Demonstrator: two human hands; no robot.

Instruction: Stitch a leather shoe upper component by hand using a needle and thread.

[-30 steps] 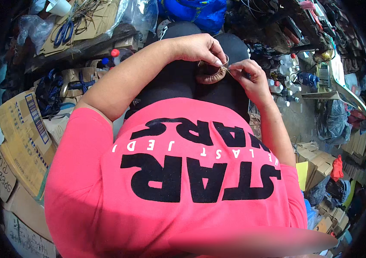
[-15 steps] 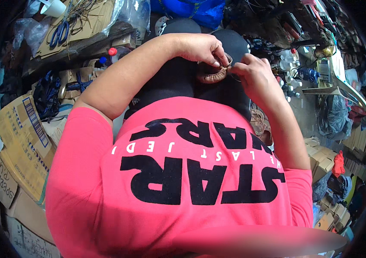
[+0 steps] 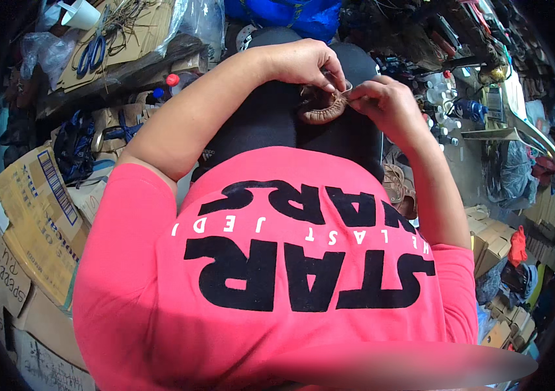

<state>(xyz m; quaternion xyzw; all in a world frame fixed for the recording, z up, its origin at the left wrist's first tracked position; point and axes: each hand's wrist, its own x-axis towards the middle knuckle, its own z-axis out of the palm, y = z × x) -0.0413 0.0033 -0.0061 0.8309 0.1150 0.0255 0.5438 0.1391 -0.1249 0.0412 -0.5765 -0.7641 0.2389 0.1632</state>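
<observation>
On my black-clad thighs lies a brown leather moccasin-style shoe [image 3: 323, 116], its toe puckered with gathered stitches. My left hand [image 3: 310, 63] reaches over it from the far side, fingers bent and fingertips pinching the shoe's edge. My right hand [image 3: 387, 101] is closed in a pinch at the shoe's right edge, close to the left fingertips. Something thin shows between the two hands, too small to name. Part of the shoe's opening is hidden behind my left fingers.
Scissors with blue handles [image 3: 91, 55] lie on cardboard at upper left, near a white cup [image 3: 82, 14]. A cardboard box [image 3: 36, 212] stands at left. Several small bottles [image 3: 439, 91] are at right. A brown sandal [image 3: 399, 186] rests beside my right thigh. A blue bag [image 3: 290, 16] is ahead.
My left hand has lifted slightly away, its fingers reaching down more steeply to the shoe's edge. My right hand has shifted a little to the right. The shoe stays on my lap.
</observation>
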